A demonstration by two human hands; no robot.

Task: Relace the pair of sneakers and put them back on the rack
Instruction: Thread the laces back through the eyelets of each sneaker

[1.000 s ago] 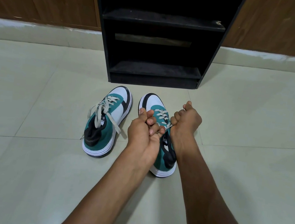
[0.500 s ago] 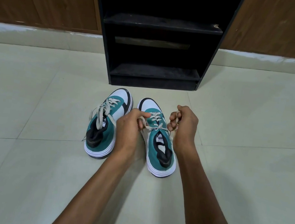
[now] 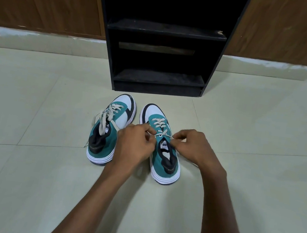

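While laces [image 3: 163, 135] taut, rack [image 3: 159, 78] shoeless.

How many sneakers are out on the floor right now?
2. The left sneaker sits alone with loose laces; the right sneaker stands beside it, between both hands. None shows on the rack.

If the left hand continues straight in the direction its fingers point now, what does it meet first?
The left hand points to the right, across the right teal and white sneaker. It already pinches the beige lace there, so it would first meet the sneaker's tongue, then probably the right hand. Depth is uncertain.
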